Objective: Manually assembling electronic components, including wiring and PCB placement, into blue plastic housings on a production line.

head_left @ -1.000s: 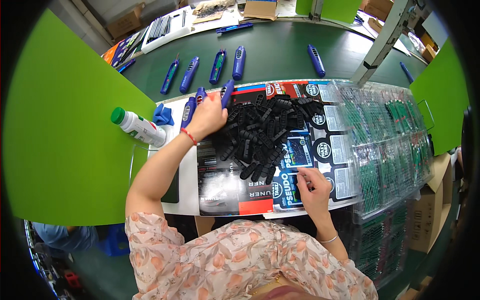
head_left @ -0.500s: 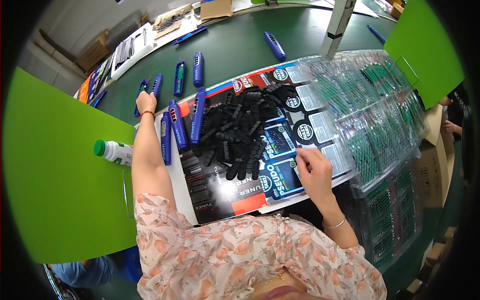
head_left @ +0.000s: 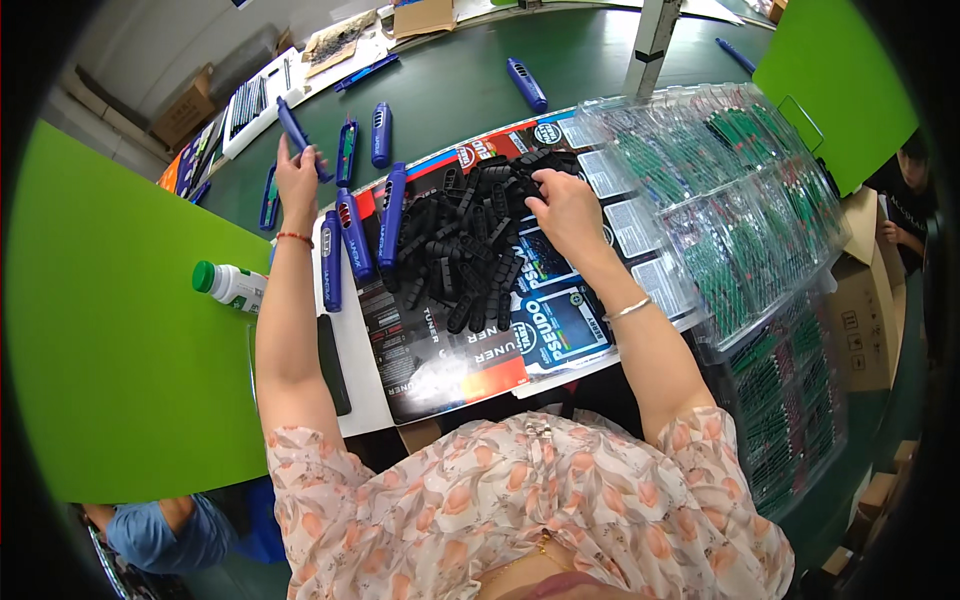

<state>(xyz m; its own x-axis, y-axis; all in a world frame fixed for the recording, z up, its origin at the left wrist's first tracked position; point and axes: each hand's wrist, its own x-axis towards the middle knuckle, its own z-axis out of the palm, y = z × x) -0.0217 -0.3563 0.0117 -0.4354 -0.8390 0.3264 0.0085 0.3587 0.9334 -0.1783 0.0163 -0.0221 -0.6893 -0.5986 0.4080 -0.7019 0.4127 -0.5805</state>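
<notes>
My left hand is closed around the lower part of a blue-purple plastic casing, raised and tilted at the left of the table. Beside that hand lies an open casing half with something inside it. Another open casing shows a green circuit board. My right hand reaches to the right edge of a heap of black plastic pieces. Its thumb and forefinger are bent together at the heap; what lies between them is hidden. Three blue casings lie side by side left of the heap.
Clear plastic trays of green circuit boards stand at the right. A white bottle with a green cap lies by the green panel at the left. A metal post rises at the back. Printed sheets lie under the heap.
My left hand has lifted a blue casing off the table, leaving the open half beside it. My right hand has moved forward and left, from the sheets to the heap of black pieces.
</notes>
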